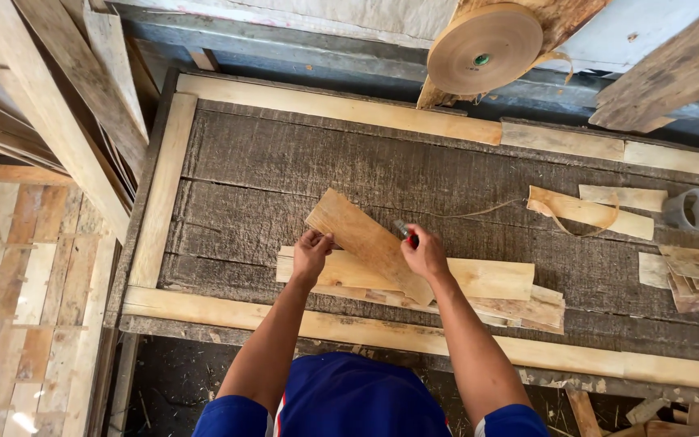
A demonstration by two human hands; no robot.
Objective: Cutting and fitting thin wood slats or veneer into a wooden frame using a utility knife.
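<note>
My left hand [311, 252] grips the near left edge of a thin wooden veneer sheet [362, 236] that lies tilted on the dark workbench [285, 170]. My right hand [425, 254] rests on the sheet's right edge and holds a small red-handled cutting tool [404, 232], its tip pointing away from me. Under the sheet lies a stack of pale veneer strips [487, 279] running left to right along the near part of the bench.
A big roll of brown tape [485, 47] hangs above the bench's far edge, a tape strand trailing down. A grey tape core [691, 210] and veneer offcuts [693, 275] sit at the right. Wooden planks [58, 121] lean at the left over a slatted panel [26, 307].
</note>
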